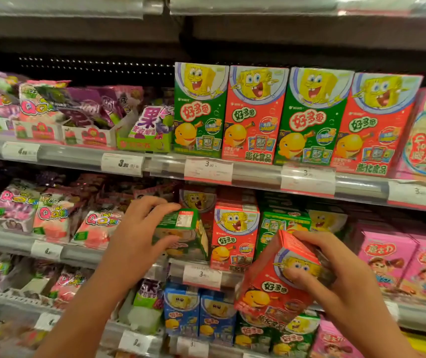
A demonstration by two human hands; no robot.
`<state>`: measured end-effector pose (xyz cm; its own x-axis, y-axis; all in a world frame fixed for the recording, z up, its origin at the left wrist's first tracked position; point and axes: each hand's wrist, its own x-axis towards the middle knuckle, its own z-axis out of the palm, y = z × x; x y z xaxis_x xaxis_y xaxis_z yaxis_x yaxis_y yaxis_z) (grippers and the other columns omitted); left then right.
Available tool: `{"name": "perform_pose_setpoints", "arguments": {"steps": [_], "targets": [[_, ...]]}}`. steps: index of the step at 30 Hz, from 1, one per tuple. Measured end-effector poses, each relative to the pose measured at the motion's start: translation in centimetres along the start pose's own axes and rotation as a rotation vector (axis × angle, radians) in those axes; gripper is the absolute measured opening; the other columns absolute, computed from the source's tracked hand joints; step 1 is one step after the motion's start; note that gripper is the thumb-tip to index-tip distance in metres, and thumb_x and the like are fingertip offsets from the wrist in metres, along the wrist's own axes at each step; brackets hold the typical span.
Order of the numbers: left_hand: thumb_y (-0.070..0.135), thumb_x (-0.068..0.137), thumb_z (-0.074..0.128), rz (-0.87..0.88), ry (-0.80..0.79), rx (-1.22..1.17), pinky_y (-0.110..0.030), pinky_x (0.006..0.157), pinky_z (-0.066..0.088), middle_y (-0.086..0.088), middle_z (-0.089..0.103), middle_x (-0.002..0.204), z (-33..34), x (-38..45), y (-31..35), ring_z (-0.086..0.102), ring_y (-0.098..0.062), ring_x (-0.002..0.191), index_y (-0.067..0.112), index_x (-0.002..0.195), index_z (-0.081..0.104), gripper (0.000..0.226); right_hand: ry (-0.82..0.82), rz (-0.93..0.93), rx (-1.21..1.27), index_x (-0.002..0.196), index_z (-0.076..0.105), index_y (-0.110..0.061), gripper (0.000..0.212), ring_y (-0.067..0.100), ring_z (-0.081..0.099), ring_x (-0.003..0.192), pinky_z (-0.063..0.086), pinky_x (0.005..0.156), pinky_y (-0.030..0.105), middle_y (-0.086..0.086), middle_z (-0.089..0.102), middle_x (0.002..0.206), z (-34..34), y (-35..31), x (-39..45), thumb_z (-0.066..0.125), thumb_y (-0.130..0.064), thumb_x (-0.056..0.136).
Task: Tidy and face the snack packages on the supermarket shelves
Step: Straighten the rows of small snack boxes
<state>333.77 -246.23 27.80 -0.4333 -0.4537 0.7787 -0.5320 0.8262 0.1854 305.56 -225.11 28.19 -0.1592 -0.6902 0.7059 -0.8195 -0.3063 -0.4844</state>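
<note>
Gripping a green box (181, 233) w/ left hand (139, 228), fingers clamped round it, prob. turning its face out; right hand (335, 277) held a tilted red box (276, 280) for re-slotting.

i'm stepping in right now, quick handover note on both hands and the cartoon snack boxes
Left hand: grips a green snack box at the middle shelf, turned so its side panel shows, not yet faced.
Right hand: holds a red snack box, tilted, in front of the shelf, not placed.
Done: top row of four boxes stands upright, fronts out; one upright red box is faced on the middle shelf.
Left: straighten the green box, stand the red one in the row, and square up the green box behind it.
</note>
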Motion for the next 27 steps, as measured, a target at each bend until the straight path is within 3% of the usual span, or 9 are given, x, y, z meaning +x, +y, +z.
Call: {"name": "perform_pose_setpoints", "arguments": {"steps": [3,6,9,14,18,23,27], "targets": [[0.023,0.073,0.086,-0.029,0.072,-0.021,-0.016,0.099,0.034,0.006,0.051,0.122,-2.0,-1.5,-0.5,0.047,-0.012,0.115,0.022,0.129,0.062,0.061,-0.018,-0.030,-0.047,0.125,0.057,-0.041,0.038,-0.001,0.065,0.104,0.049,0.074,0.009,-0.019,0.063,0.117,1.2,-1.1,0.8,0.066,-0.051,0.090],[0.033,0.076,0.078,-0.117,0.174,-0.060,-0.004,0.101,0.029,0.009,0.047,0.124,-3.8,-3.6,-1.2,0.044,-0.007,0.116,0.028,0.129,0.061,0.056,-0.065,-0.078,-0.028,0.132,0.054,-0.036,0.038,0.008,0.063,0.110,0.054,0.079,0.026,-0.016,0.060,0.122,2.9,-2.1,1.6,0.058,-0.044,0.095],[0.032,0.075,0.078,-0.193,0.209,-0.067,-0.002,0.100,0.028,0.008,0.047,0.123,-4.8,-5.3,-1.8,0.046,-0.010,0.114,0.026,0.126,0.064,0.053,-0.129,-0.144,-0.025,0.136,0.052,-0.029,0.039,0.013,0.060,0.112,0.054,0.080,0.038,-0.013,0.056,0.123,4.9,-3.1,2.7,0.054,-0.034,0.098],[0.029,0.075,0.079,-0.264,0.210,-0.067,-0.019,0.092,0.042,0.014,0.044,0.124,-6.1,-7.4,-3.3,0.051,-0.013,0.111,0.025,0.125,0.065,0.052,-0.173,-0.256,-0.118,0.140,0.050,-0.027,0.040,0.007,0.056,0.116,0.053,0.086,0.031,-0.013,0.053,0.128,8.3,-5.0,5.6,0.054,-0.035,0.100],[0.036,0.076,0.076,-0.297,0.216,-0.098,-0.015,0.084,0.041,0.013,0.046,0.121,-7.0,-8.9,-4.8,0.054,-0.013,0.105,0.033,0.125,0.062,0.051,-0.159,-0.321,-0.203,0.138,0.054,-0.024,0.040,0.010,0.058,0.115,0.044,0.092,0.014,-0.008,0.055,0.131,10.7,-5.6,8.0,0.061,-0.029,0.100],[0.032,0.078,0.081,-0.268,0.180,-0.086,-0.005,0.080,0.042,0.012,0.047,0.120,-7.2,-10.0,-5.6,0.053,-0.008,0.103,0.033,0.126,0.062,0.052,-0.173,-0.342,-0.340,0.137,0.057,-0.021,0.043,0.018,0.059,0.113,0.051,0.090,0.038,-0.003,0.057,0.133,13.1,-5.6,9.8,0.067,-0.025,0.096],[0.034,0.083,0.078,-0.242,0.133,-0.146,0.001,0.089,0.036,0.011,0.048,0.120,-7.0,-10.1,-5.7,0.054,-0.010,0.105,0.031,0.126,0.062,0.045,-0.218,-0.303,-0.530,0.132,0.061,-0.022,0.043,0.027,0.058,0.115,0.045,0.091,0.046,-0.002,0.064,0.128,14.0,-5.3,10.5,0.073,-0.031,0.092]]}}
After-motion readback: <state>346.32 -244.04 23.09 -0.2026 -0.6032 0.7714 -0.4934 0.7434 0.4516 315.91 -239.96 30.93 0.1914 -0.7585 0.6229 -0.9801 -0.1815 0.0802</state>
